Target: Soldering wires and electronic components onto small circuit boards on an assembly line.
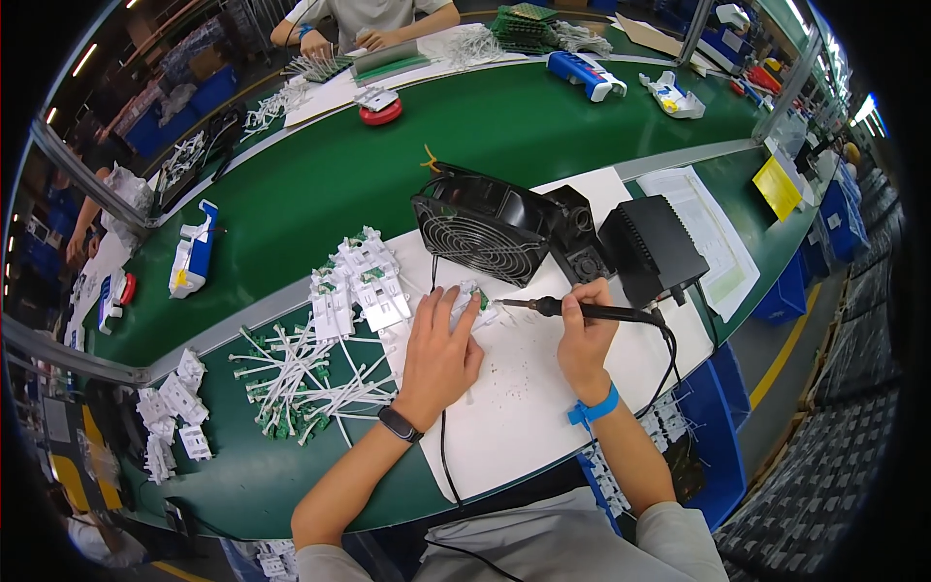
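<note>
Right hand [587,339] pinched soldering iron [548,307], left hand [439,357] spread over white part [480,298]. Nine o'clock units [381,299] seemed fitted; eight o'clock leads [303,376] lay loose.

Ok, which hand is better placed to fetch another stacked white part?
Probably the left hand: it's nearer the stacked white parts and holds no tool, though it rests on a white-and-green piece. The right hand grips the soldering iron, farther away.

We list one light grey shirt [553,533] with short sleeves [679,545]. Our left hand [439,356], bare, has one slim black wristband [399,424] with an oblong face; our right hand [586,341], also bare, one bright blue wrist strap [599,406] with protruding tab.
</note>
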